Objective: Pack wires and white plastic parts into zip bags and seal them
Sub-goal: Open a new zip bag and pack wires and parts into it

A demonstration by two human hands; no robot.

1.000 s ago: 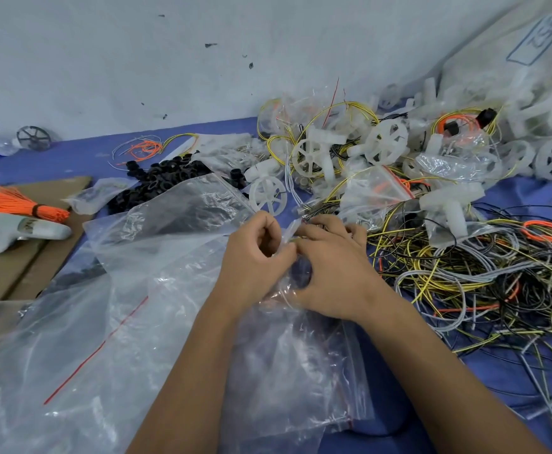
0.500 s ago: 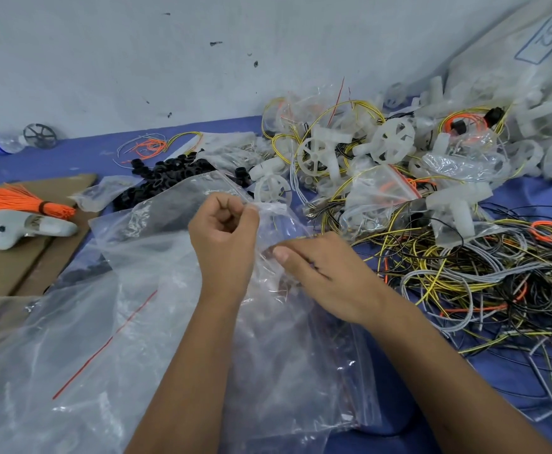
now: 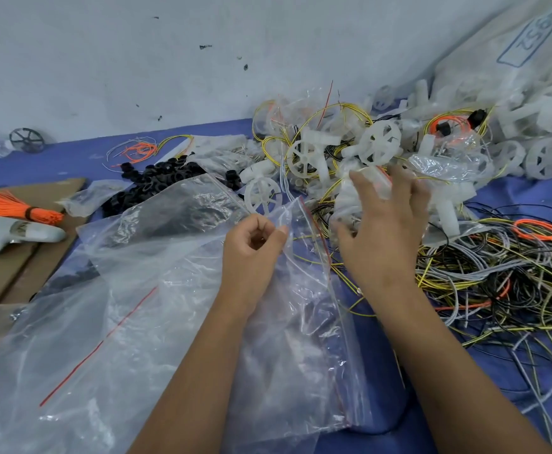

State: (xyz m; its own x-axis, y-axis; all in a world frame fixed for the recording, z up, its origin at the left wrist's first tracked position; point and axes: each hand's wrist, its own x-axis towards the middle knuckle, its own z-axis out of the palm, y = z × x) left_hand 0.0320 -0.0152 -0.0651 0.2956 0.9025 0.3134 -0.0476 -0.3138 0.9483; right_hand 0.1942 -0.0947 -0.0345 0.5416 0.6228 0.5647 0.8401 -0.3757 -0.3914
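Zip bag [image 3: 304, 309]: I see it lying flat on the blue cloth [image 3: 513, 204], red-striped mouth toward the wires.
Left hand [image 3: 251, 253]: fingers curled, pinching the bag's top edge.
Right hand [image 3: 382, 231]: fingers spread and relaxed, resting on a clear packet [image 3: 353, 198] of white parts; I see no closed hold.
Wires [image 3: 497, 276]: tangled heap just right of the bag.
White plastic parts [image 3: 379, 142]: piled beyond, near the wall.
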